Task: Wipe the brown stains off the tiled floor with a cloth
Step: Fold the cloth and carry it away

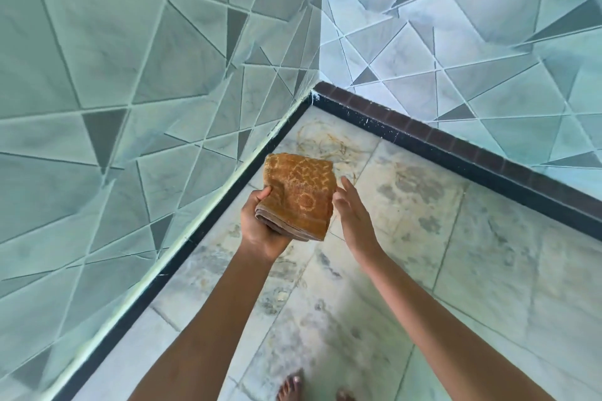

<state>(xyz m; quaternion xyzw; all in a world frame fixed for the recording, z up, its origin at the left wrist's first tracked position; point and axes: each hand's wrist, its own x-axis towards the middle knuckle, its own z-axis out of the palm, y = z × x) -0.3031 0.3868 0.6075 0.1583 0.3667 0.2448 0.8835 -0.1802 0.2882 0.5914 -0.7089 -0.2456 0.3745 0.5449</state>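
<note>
While the left hand (260,225) grips the folded cloth (299,197), the right hand (353,215) is spread flat beside it. Brown stains (325,140) mark the floor (488,270) corner.

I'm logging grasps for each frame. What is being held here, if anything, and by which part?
The left hand grips a folded orange-brown cloth by its lower left edge. The right hand is open beside it, holding nothing.

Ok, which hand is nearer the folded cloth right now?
Left. The left hand already holds the folded orange cloth by its lower left edge, fingers wrapped under it. The right hand is open just beside the cloth's right edge; contact is unclear.
</note>
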